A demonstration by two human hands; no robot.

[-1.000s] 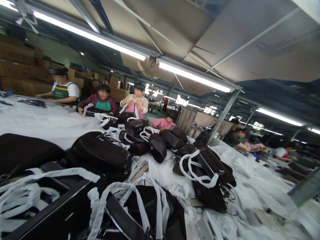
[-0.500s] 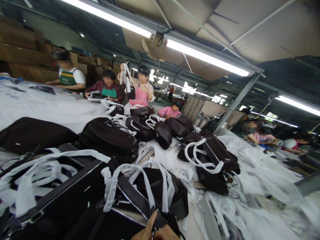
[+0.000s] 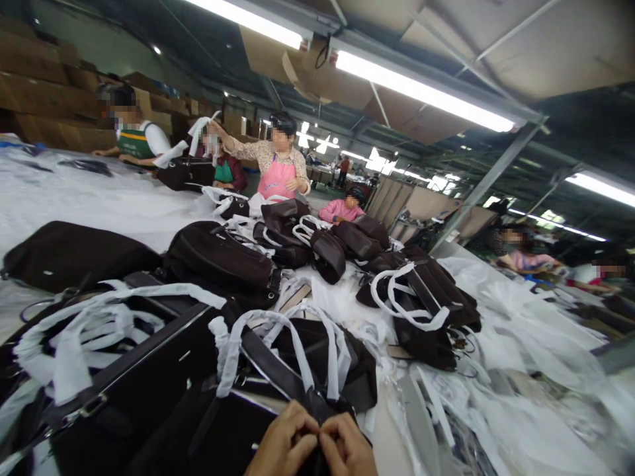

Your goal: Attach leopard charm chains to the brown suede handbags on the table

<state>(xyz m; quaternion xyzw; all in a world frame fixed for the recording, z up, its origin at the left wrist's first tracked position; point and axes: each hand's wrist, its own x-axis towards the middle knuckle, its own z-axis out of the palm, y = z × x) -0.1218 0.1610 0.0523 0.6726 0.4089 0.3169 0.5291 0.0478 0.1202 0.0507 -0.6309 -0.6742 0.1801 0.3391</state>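
At the bottom centre, my left hand and my right hand meet with thumbs and fingertips pinched together. What lies between the fingertips is too small and covered to make out. They are over the right end of a dark brown handbag, close to its zipped top edge. White paper-like wrapping covers the looped handles just beyond my hands. To the left sits another dark bag with a metal buckle and wrapped handles.
More dark bags lie heaped across the table, one bag at the right. Clear plastic and white sheets spread over the right side. Across the table a co-worker in a pink apron holds up a bag; others sit nearby.
My hands have come further into view, and both now pinch close together. The pink-aproned co-worker has swung the raised bag to the left. The view has shifted slightly.
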